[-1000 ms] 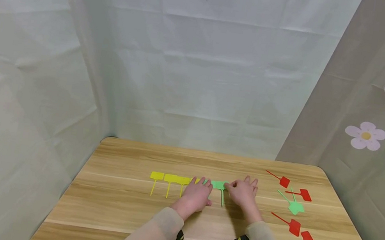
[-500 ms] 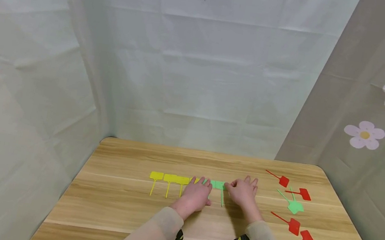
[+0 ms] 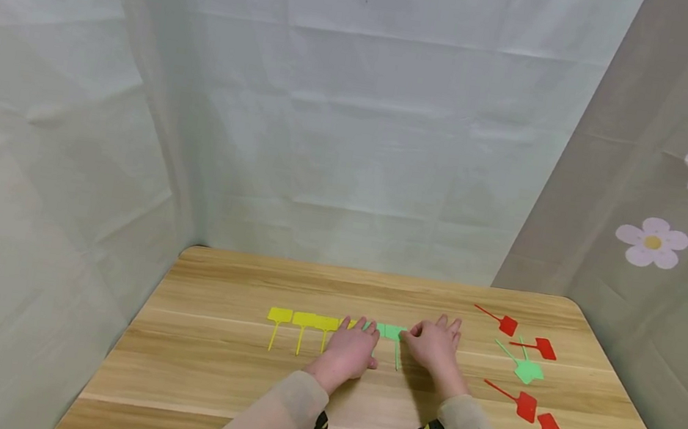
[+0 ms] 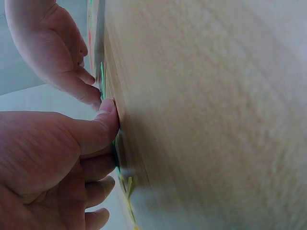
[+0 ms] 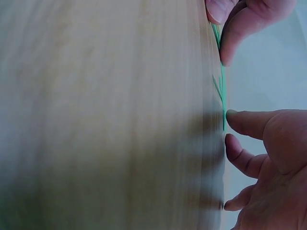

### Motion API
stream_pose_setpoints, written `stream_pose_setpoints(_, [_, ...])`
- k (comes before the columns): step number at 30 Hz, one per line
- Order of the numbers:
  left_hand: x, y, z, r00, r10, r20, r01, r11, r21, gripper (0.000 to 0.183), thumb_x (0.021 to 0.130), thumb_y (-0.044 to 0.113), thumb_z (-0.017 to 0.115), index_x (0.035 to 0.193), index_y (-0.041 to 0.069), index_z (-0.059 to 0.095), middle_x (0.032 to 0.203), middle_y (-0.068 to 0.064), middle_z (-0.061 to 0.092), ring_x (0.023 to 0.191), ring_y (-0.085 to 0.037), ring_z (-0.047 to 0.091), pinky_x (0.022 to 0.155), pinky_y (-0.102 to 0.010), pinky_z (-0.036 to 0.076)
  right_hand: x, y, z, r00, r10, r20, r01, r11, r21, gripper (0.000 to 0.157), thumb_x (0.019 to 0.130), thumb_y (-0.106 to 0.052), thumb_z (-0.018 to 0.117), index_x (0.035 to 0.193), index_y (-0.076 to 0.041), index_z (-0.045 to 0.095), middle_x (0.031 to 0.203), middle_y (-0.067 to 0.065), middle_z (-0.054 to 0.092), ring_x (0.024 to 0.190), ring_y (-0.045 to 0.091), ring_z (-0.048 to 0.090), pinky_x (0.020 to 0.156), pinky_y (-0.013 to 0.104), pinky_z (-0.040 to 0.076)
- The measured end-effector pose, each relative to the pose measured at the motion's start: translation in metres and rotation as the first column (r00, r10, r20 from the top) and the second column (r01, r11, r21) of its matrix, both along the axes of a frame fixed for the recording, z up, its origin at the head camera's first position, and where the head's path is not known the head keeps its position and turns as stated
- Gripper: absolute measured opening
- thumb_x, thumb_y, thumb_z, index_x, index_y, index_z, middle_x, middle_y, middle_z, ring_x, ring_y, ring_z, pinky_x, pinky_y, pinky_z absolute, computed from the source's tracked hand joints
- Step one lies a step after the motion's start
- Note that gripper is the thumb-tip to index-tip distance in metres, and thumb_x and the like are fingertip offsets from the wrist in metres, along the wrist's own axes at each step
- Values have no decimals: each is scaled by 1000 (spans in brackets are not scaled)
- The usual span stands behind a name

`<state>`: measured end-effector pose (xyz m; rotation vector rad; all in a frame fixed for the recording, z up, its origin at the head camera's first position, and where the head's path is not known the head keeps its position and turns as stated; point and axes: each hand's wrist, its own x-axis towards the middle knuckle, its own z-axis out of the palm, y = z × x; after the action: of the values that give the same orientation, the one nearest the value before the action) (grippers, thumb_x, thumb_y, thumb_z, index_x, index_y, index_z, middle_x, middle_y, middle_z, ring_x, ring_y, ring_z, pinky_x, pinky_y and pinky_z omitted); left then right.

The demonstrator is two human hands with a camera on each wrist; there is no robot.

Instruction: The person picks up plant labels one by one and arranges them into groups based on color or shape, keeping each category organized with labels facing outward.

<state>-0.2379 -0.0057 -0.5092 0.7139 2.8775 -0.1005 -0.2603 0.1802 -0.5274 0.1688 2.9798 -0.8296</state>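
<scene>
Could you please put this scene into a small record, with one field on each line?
Left hand: over the row of tags, partly covering it
Right hand: at the right edge of the last green tag; whether it pinches is unclear
Row order: yellow tags left, green right, stems downward in the head view
Loose at right: four red tags; overlapping green tags
Surface: table with wood grain

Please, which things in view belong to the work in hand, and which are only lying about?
Seemingly in the work:
left hand
right hand
yellow tags in the row
green tags in the row

Lying apart, perhaps for later:
red tags
loose green tags, overlapping
</scene>
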Motion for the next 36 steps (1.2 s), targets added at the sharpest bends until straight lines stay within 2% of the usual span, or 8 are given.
stream_pose_setpoints(14, [-1,1,0,1000,-4,-1,4,1000,29,67,91,46,67,146,12,51,154,-3,44,146,-23,33,118,-48,26,1,-1,4,1000,-6,-14,6,1000,6,32,92,-40,68,77,-11,63,149,48,16,140,63,-7,114,69,3])
stream_pose_setpoints(23, [-2,2,0,1000,-3,9,2,999,42,68,92,45,68,147,11,50,154,-3,43,148,-23,28,119,-47,23,2,0,7,1000,-4,-18,3,1000,-11,30,94,-39,66,84,-10,65,151,47,12,140,62,-11,113,70,-1])
stream_pose_setpoints(28, [0,1,3,1000,-5,11,4,998,56,70,92,44,69,148,9,47,154,-3,43,149,-24,26,120,-48,21,3,1,10,1000,-11,-21,11,1000,-9,29,95,-39,65,87,-11,68,151,46,12,141,62,-11,114,69,-1])
stream_pose_setpoints(36, [0,1,1,1000,-7,-6,8,999,53,70,91,45,69,149,10,47,155,-2,43,149,-23,25,120,-50,20,4,3,12,999,-8,-48,7,1000,-19,28,94,-37,66,94,-9,71,150,47,14,140,63,-10,114,69,-1])
